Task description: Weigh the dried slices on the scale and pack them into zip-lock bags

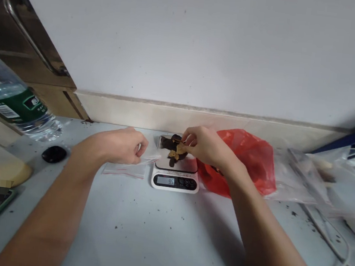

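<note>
A white digital scale stands at the middle of the table, its display reading 9.5. On its plate lies a small heap of dried, curled pieces, dark brown outside and tan inside, much like dried peel. My right hand reaches over the heap, fingers pinched on one of these pieces. Left of the scale, my left hand is closed on the edge of a small clear zip bag. More clear zip bag plastic lies flat under that hand. My palms hide part of the bag and some pieces.
Right of the scale sits a red plastic bag, with clear bags beyond it. White cables run along the right. At left are a tilted water bottle and a black oval object. A wall rises behind.
</note>
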### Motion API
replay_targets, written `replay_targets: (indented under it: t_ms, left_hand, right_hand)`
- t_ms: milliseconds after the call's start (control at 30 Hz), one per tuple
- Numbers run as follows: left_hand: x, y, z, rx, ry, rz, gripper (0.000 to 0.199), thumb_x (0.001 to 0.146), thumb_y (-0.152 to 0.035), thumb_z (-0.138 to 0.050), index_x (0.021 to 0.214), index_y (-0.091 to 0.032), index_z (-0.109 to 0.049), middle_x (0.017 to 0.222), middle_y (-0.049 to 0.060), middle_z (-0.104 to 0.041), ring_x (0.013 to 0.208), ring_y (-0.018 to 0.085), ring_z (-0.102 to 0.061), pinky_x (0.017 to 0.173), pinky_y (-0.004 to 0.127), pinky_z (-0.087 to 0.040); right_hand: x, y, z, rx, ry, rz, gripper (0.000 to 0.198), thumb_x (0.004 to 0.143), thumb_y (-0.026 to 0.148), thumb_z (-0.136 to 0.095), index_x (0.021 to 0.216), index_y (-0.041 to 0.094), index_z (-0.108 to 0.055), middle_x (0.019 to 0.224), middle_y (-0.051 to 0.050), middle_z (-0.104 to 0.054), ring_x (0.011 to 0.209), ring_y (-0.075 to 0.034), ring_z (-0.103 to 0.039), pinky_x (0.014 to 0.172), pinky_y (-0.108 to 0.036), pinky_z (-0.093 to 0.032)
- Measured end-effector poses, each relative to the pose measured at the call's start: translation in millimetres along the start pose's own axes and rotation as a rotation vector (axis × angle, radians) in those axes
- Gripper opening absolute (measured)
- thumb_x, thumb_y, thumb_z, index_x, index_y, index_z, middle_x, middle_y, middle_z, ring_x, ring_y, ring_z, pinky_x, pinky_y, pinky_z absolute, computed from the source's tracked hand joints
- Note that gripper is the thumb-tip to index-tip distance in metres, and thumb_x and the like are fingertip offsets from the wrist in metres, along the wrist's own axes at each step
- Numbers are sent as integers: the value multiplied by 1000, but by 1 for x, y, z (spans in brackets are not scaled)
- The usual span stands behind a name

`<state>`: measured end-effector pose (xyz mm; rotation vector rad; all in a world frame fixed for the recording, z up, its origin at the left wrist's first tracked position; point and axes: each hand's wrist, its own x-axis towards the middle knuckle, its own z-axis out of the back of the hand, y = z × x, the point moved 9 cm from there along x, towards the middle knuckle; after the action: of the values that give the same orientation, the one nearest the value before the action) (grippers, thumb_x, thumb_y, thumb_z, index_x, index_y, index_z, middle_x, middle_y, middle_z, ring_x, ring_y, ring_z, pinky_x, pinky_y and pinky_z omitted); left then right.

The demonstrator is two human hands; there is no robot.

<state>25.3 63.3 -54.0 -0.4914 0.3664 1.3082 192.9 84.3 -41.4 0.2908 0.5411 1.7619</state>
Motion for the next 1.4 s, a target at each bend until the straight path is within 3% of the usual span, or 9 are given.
replay_targets:
  t_ms: [100,233,300,667,867,1000,1200,1300,1400]
  left_hand:
    - [1,-1,-1,-4,-1,-19,13,60,-11,-57,63,-23,-51,66,-2,-55,59,17,-48,54,30,-33]
    - [3,0,-3,3,1,-32,14,60,-10,-56,63,-22,-51,66,-2,-56,60,16,-48,54,29,-33]
    - [4,2,-4,16,4,-25,14,61,-9,-56,64,-22,-52,68,-2,-56,60,16,-48,54,29,-33]
    - [-2,-1,-2,21,11,-18,13,61,-11,-55,66,-22,-51,68,-2,-56,59,15,-49,53,27,-35]
    - [0,0,-5,11,26,-14,14,62,-9,-56,66,-22,-51,69,-1,-55,62,17,-49,56,29,-38]
    - [-2,0,-5,16,47,6,13,62,-11,-56,67,-22,-51,70,-1,-56,63,17,-49,56,29,-38]
    - [-1,0,-4,18,42,-5,12,63,-13,-56,68,-23,-52,69,-1,-55,62,17,-49,54,29,-36]
    - [-1,-1,-5,14,41,-5,11,63,-14,-57,69,-23,-53,71,-1,-57,63,17,-50,55,29,-37]
    - [-2,-1,-4,16,33,-3,11,63,-14,-56,68,-23,-52,71,-1,-58,63,17,-51,56,30,-37]
  right_hand:
    - [-2,9,-3,-79,9,59,17,80,5,-64,86,18,-73,90,-6,-74,76,-16,-61,63,-23,-41]
    - [-10,30,-35,-142,271,288,27,72,1,-61,84,20,-76,86,-2,-73,71,-14,-56,60,-24,-37]
    - [-12,32,-46,-173,324,345,31,71,0,-58,84,21,-78,83,-2,-73,72,-15,-56,61,-25,-36]
    - [-9,31,-53,-178,350,376,21,75,9,-61,78,21,-77,82,-3,-70,77,-17,-58,67,-27,-38]
    - [-13,36,-53,-210,372,370,18,74,8,-61,61,20,-63,66,0,-59,63,-14,-47,59,-29,-33]
    - [-12,34,-55,-219,389,352,19,72,6,-63,60,20,-59,70,0,-60,64,-14,-48,57,-29,-33]
    - [-20,31,-20,-38,315,344,11,78,11,-65,75,21,-67,84,0,-71,77,-16,-61,64,-26,-41]
    - [-29,18,12,-107,215,252,14,77,9,-65,73,23,-66,78,2,-70,70,-15,-60,63,-26,-41]
    - [-39,-18,41,-232,112,76,18,75,9,-64,65,23,-62,65,2,-66,56,-13,-53,54,-28,-37]
